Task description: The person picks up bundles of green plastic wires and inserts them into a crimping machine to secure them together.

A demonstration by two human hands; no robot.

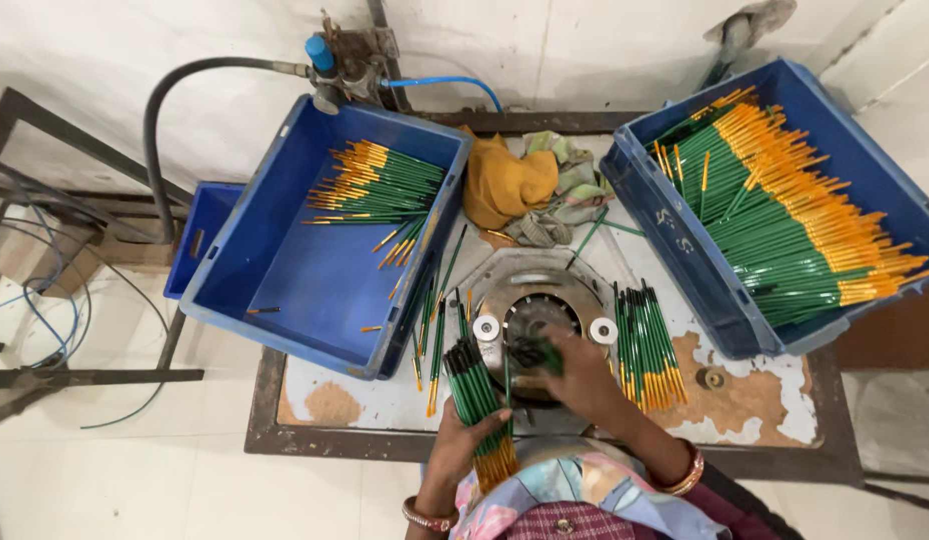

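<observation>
My left hand (468,440) grips a thick bundle of green sticks with yellow ends (481,400), held upright in front of a round metal machine (530,300) on the table. My right hand (583,378) rests on the machine's front, pinching a few green sticks (538,352) at its dark central opening. A loose heap of the same sticks (647,345) lies just right of my right hand. More sticks (432,320) are scattered to the left of the machine.
A blue crate (285,270) at left holds a small pile of sticks; a blue crate (685,240) at right is packed with several. Crumpled yellow and grey cloths (525,185) lie behind the machine. A hose and valve (335,65) hang on the wall.
</observation>
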